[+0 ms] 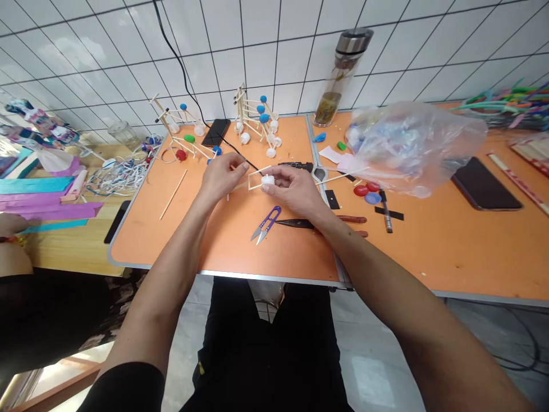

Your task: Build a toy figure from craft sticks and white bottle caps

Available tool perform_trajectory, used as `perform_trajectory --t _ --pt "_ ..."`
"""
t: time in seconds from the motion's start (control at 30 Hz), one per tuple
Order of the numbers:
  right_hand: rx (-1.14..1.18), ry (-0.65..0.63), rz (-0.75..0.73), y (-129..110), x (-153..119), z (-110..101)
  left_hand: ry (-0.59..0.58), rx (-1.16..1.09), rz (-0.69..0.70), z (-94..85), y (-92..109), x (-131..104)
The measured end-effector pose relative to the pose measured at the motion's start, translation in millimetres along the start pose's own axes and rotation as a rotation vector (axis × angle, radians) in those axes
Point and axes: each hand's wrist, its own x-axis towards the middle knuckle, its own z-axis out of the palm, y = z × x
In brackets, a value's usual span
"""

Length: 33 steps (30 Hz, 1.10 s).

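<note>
Between thumb and fingers, my right hand grips a white bottle cap. A small frame of thin wooden sticks reaches from the cap toward my left hand. That hand is closed, thumb against fingertips, just left of the frame; whatever it may pinch is too small to make out. Below my hands lie purple-handled thread snips, blades toward me. Dark-jawed pliers with red handles pass under my right wrist. To the left, a loose wooden stick rests on the orange table.
Stick models with coloured caps, one left and one central, stand near the tiled wall. A glass bottle, a plastic bag, a phone and a black pen are to the right. Another person's arm is at far left.
</note>
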Motion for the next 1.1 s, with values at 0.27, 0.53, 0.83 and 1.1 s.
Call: perform_trajectory --t 0.27,0.53,0.83,1.1 --pt "0.049 -0.038 -0.027 0 0 9 -0.343 -0.258 0.03 10.2 9 16" --pt "-0.051 -0.018 0.013 -7 -4 3 -0.354 -0.405 -0.023 7.5 2 1" --pt "-0.069 0.183 -0.012 7 5 -5 -0.334 -0.429 0.046 2.5 12 -4" --pt "0.099 0.129 0.1 7 4 -16 -0.295 -0.382 0.046 14.9 14 -6"
